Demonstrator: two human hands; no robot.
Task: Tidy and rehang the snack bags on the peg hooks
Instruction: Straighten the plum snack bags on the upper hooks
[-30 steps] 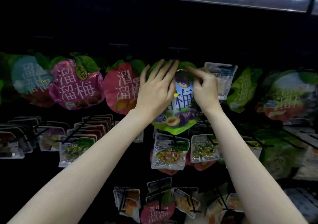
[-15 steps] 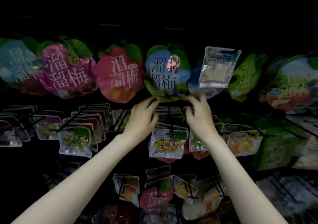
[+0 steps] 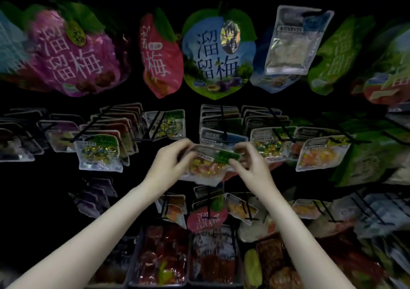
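A clear candy bag [image 3: 207, 163] with a green label is pinched at its top edge by both hands: the left hand [image 3: 168, 164] grips the left corner, the right hand [image 3: 250, 166] the right corner. The bag is held in the middle row, just below a peg hook [image 3: 221, 122] loaded with similar packs. Directly above, a blue fruit-shaped bag [image 3: 218, 51] is hung in the top row.

**Tight row, open gaps above and left**

My way forward is crowded: black peg hooks [image 3: 221, 122] jut toward me, packed with small bags [image 3: 98, 152] on both sides. A dark gap runs beneath the big blue bag [image 3: 218, 53], and open room lies lower left
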